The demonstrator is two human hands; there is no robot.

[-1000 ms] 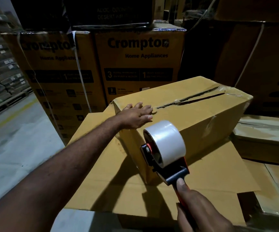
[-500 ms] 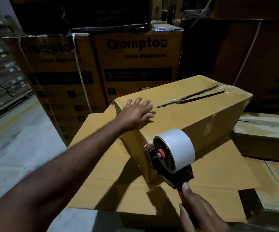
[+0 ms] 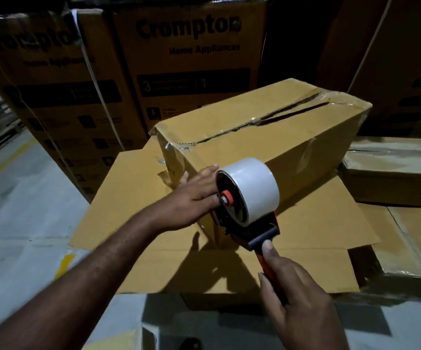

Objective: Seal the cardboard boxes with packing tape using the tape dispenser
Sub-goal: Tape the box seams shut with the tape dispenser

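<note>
The step in hand looks like anchoring the start of a tape strip on the near end of the tan cardboard box [image 3: 267, 127], before the run along its top.

The right hand [image 3: 297, 299] is wrapped round the handle of the red-handled tape dispenser [image 3: 260, 234], with the thumb [image 3: 267, 248] laid straight along the handle's top and its tip touching the black frame. Just ahead of that thumb sits the roll of whitish packing tape [image 3: 255, 188], and the dispenser's mouth, on the far side of the roll, is close against the box's near end face. Whether tape has stuck there yet cannot be told.

The left hand [image 3: 194, 198] lies flat on that same end face, its fingers [image 3: 209, 171] stretched out and gripping nothing. Their tips run behind the roll and are hidden.

Above and beyond the left fingertips, the box's top seam [image 3: 287, 109] gapes open as a dark slit, with torn old tape crinkled along it. The box rests on a flattened cardboard sheet [image 3: 128, 198] under both hands. Printed brown cartons [image 3: 191, 59] stand well beyond the fingers.

The next move, in my judgement, calls for pressing the tape end down firmly with the left fingers, then drawing the dispenser up over the edge and along the seam. The flaps would need pushing together so that the tape bridges the gap.
</note>
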